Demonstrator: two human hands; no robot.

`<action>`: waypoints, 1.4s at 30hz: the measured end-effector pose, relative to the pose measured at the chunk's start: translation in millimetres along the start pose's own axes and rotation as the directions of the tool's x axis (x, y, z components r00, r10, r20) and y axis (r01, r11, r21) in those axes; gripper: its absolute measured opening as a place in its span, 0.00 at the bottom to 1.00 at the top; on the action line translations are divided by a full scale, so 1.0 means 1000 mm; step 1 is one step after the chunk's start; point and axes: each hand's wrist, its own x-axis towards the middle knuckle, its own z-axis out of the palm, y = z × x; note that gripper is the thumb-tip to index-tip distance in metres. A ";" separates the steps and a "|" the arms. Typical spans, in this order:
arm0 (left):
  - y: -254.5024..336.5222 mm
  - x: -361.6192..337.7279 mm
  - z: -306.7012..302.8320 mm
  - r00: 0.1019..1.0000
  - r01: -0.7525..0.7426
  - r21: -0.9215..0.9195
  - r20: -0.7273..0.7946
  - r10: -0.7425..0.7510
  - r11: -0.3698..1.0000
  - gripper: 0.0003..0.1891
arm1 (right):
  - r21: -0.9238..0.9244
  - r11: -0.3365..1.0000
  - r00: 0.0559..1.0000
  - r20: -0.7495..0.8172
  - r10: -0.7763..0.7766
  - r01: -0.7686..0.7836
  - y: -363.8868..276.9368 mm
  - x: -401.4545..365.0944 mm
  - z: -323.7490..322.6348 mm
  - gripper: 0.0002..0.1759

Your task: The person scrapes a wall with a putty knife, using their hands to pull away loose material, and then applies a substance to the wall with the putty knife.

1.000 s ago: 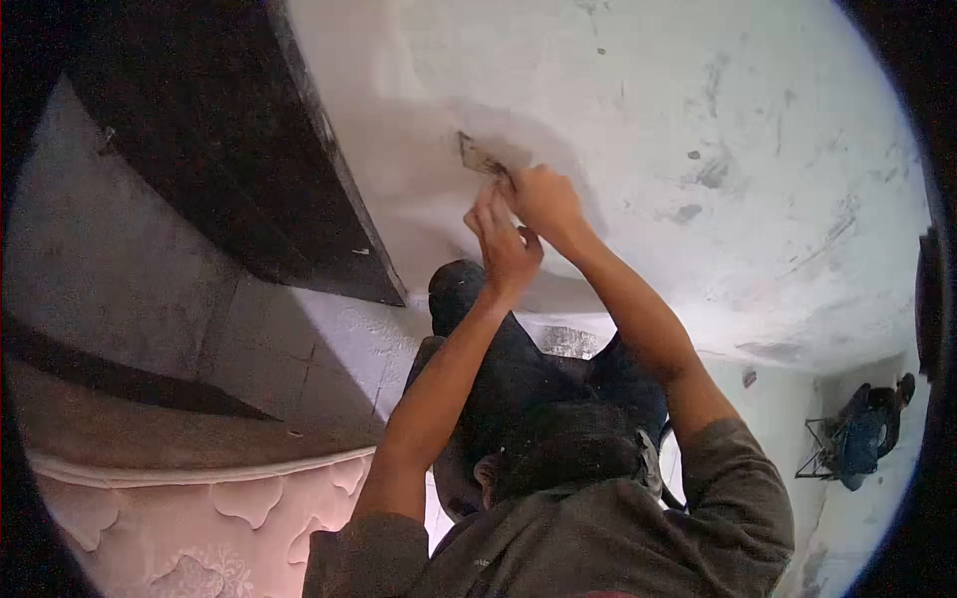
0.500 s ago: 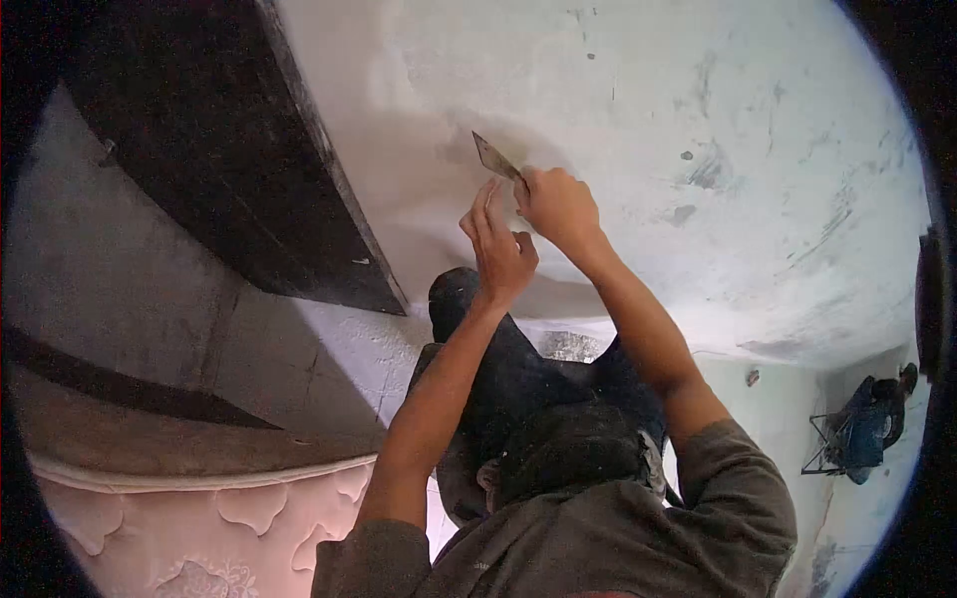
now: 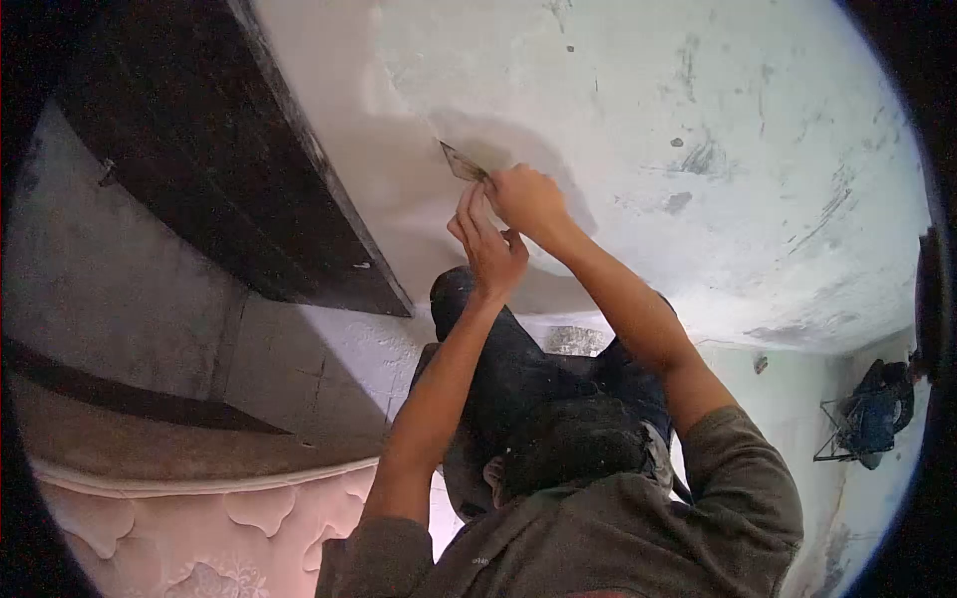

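The right hand (image 3: 528,204) is closed around a flat, angular, grey-brown metal scraper (image 3: 461,162), which is in front of the smudged white wall (image 3: 618,120); contact with it cannot be told. The left hand (image 3: 491,254), fingers extended and thumb apart, is just beside the scraper. A dark brown, flat panel (image 3: 199,149) stands to the left, above a pink quilted mattress (image 3: 199,518).
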 end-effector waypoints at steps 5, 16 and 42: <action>0.000 0.003 -0.003 0.998 0.030 0.007 -0.047 -0.029 1.000 0.37 | 0.015 1.000 0.999 -0.030 0.024 -0.024 0.003 -0.001 -0.005 0.15; -0.058 -0.017 0.032 0.901 0.430 -0.174 0.020 -0.434 0.886 0.20 | 0.603 0.796 0.998 0.000 0.058 -0.046 0.043 -0.040 0.001 0.18; -0.096 0.021 -0.008 0.998 0.009 0.467 -0.060 0.022 0.884 0.21 | 0.814 0.490 0.948 0.233 0.218 -0.313 0.081 -0.156 0.011 0.19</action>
